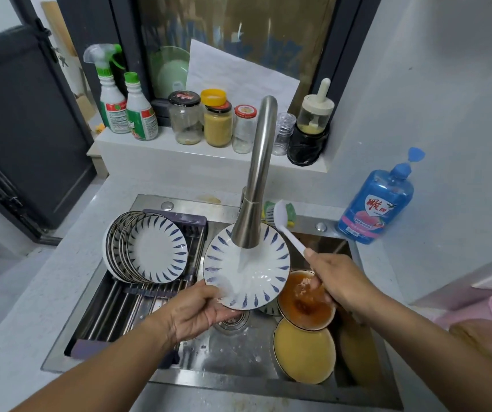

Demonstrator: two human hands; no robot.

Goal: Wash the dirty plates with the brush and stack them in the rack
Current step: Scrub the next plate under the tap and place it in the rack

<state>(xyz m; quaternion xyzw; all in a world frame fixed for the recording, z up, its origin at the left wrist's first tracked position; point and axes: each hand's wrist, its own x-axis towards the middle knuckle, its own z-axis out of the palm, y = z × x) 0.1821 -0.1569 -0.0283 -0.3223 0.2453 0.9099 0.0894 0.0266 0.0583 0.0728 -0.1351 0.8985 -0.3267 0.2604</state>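
Left hand (pixel 200 310) pinches the wet plate (pixel 250 278) at its seven o'clock rim; right hand (pixel 337 281) grasps the brush (pixel 292 235). Likely slippery, brittle: grip rim firmly.

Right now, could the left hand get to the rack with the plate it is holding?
Probably yes. The left hand grips the plate right beside the rack, whose near bars lie bare in front of the stacked plates; nothing stands between them.
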